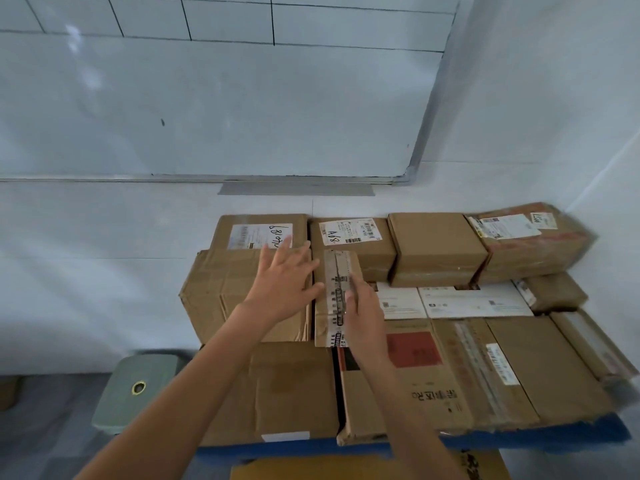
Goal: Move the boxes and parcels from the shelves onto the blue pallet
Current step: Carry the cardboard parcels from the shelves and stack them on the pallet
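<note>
White wall and a whiteboard [242,109] form the backdrop, with grey floor at the near left, where a pale green lidded bin [138,386] stands. Blue pallet [519,438]: only its near edge shows, the rest covered by brown cartons in rows from near to far. Far row, left to right: a labelled carton with handwritten digits [259,233], one marked A68 [349,237], a plain carton [436,247], a taped, multi-labelled one [530,240]. Middle row: a large creased carton [221,292] at left, flat white mailers [474,301] at right. Item in hand: a narrow taped parcel [334,289], standing on edge between the creased carton and the white mailers (its printed tape strip faces up). Handling, as a judgement: small and stiff-walled, probably light, the glossy tape likely slick; best taken by its two long cardboard sides, not the tape. Left hand [284,285]: arm reaches in from the near left, palm down on the creased carton, fingers spread and fairly flat, the forefinger side touching the parcel's left face. Right hand [363,317]: arm reaches in from the near centre, hand set against the parcel's right side, fingers together and curled along it; whether it grips or merely steadies cannot be told. Parcel appears at rest on the pallet load.
</note>
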